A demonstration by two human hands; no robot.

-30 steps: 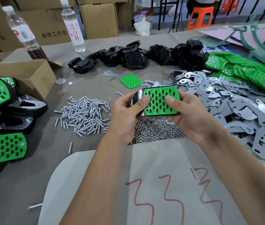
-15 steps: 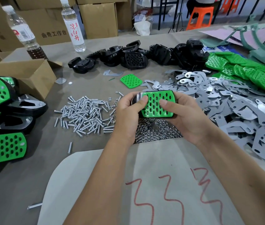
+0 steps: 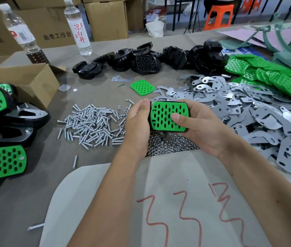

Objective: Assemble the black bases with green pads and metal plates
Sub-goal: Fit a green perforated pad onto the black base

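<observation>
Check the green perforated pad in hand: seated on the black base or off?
On: green perforated pad lies flush inside black base rim, right thumb pressing it.

Table (image 3: 94, 50) bearing screws (image 3: 94, 125), plates (image 3: 265, 125).

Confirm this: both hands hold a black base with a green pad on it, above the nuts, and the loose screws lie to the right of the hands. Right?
Not quite. In the head view the screws lie to the left of the hands, not the right. The rest stands: left hand and right hand hold the base with the pad, above the nuts.
</observation>
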